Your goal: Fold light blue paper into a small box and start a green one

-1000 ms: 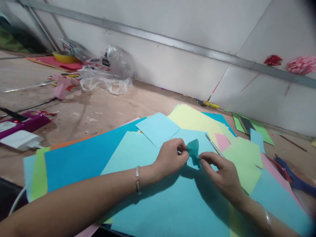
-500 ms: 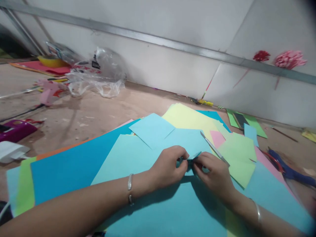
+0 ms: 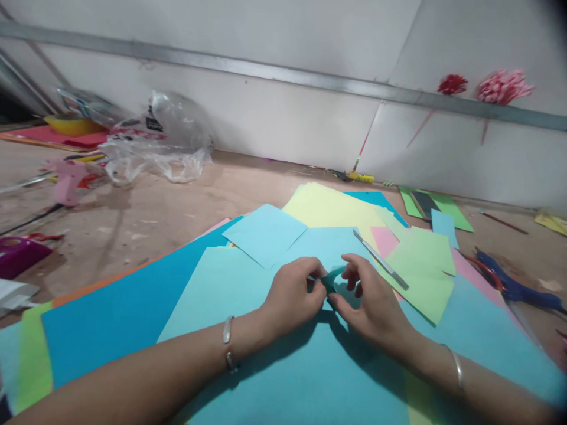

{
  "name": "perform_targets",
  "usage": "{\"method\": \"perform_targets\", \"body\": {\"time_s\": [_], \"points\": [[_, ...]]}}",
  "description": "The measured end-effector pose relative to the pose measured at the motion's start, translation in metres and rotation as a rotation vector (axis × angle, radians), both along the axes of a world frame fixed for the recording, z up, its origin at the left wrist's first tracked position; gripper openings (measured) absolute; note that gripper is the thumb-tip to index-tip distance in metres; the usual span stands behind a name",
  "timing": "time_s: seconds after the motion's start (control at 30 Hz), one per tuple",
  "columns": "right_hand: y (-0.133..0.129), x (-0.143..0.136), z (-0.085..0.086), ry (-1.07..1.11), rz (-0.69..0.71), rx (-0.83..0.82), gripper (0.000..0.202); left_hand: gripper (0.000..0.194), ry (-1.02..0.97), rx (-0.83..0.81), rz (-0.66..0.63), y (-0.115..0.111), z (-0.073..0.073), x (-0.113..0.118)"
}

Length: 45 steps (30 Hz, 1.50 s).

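Observation:
My left hand (image 3: 297,290) pinches a small folded piece of teal paper (image 3: 333,275) between thumb and fingertips. My right hand (image 3: 374,298) is just to its right, thumb and fingers apart, with the thumb close to the paper's lower edge; whether it touches cannot be made out. Both hands are above large light-blue sheets (image 3: 283,378). Beyond the right fingers lies a slim silver tool that looks like tweezers (image 3: 381,260), on a light-green paper piece (image 3: 423,257). A light-blue square (image 3: 266,233) rests ahead of the left hand.
Blue-handled scissors (image 3: 516,289) lie at the right. Yellow sheets (image 3: 328,203) are at the back of the pile. On the left are a pink glue gun (image 3: 68,180), a purple object (image 3: 22,257) and a clear plastic bag (image 3: 177,136). Paper flowers (image 3: 505,87) hang by the wall rail.
My right fingers have come off the folded paper and spread apart. My left hand keeps its pinch on it, and the paper now shows more. The view has shifted slightly.

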State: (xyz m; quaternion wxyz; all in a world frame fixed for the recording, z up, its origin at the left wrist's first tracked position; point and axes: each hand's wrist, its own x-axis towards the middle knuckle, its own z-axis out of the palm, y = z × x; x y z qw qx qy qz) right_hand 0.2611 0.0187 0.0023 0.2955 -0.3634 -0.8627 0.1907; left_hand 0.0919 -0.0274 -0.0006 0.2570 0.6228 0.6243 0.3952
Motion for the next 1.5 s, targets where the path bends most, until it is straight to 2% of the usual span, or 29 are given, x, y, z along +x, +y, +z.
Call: {"method": "perform_targets", "body": {"time_s": [0.03, 0.13, 0.17, 0.3, 0.5, 0.7, 0.8, 0.97, 1.07, 1.17, 1.4, 1.5], "points": [[0.001, 0.000, 0.001, 0.001, 0.013, -0.040, 0.038, 0.014, 0.008, -0.002, -0.007, 0.001, 0.000, 0.000], [0.003, 0.000, 0.002, -0.034, 0.076, -0.080, 0.010, 0.015, 0.062, 0.023, -0.058, -0.001, -0.001, 0.001], [0.004, 0.000, 0.003, -0.054, 0.083, -0.060, 0.009, 0.015, 0.095, 0.031, -0.072, -0.003, -0.002, 0.002], [0.003, 0.000, 0.002, -0.155, 0.051, 0.009, 0.021, 0.004, 0.229, 0.011, -0.081, -0.007, -0.006, 0.005], [-0.001, -0.003, 0.004, -0.302, 0.055, -0.108, 0.016, 0.008, 0.235, -0.026, -0.075, -0.003, -0.003, 0.005], [-0.001, -0.003, 0.006, -0.290, 0.023, -0.161, 0.023, 0.011, 0.306, 0.001, -0.095, -0.006, 0.002, 0.008], [-0.003, -0.002, 0.006, -0.282, 0.009, -0.154, 0.026, 0.012, 0.205, -0.037, -0.088, -0.009, 0.008, 0.008], [-0.006, 0.002, 0.005, -0.265, 0.006, -0.133, 0.025, 0.008, -0.151, -0.145, -0.107, -0.005, 0.020, -0.004], [-0.007, 0.002, 0.005, -0.261, 0.030, -0.125, 0.023, 0.015, -0.151, -0.269, -0.203, 0.001, 0.021, -0.012], [-0.007, 0.002, 0.005, -0.267, 0.040, -0.113, 0.023, 0.012, -0.119, -0.337, -0.259, 0.004, 0.018, -0.016], [-0.006, 0.003, 0.012, -0.258, 0.141, -0.122, 0.019, 0.013, -0.132, -0.304, -0.265, 0.006, 0.012, -0.014], [-0.004, 0.002, 0.015, -0.277, 0.132, -0.135, 0.019, 0.019, -0.148, -0.277, -0.308, 0.006, 0.009, -0.015]]}}
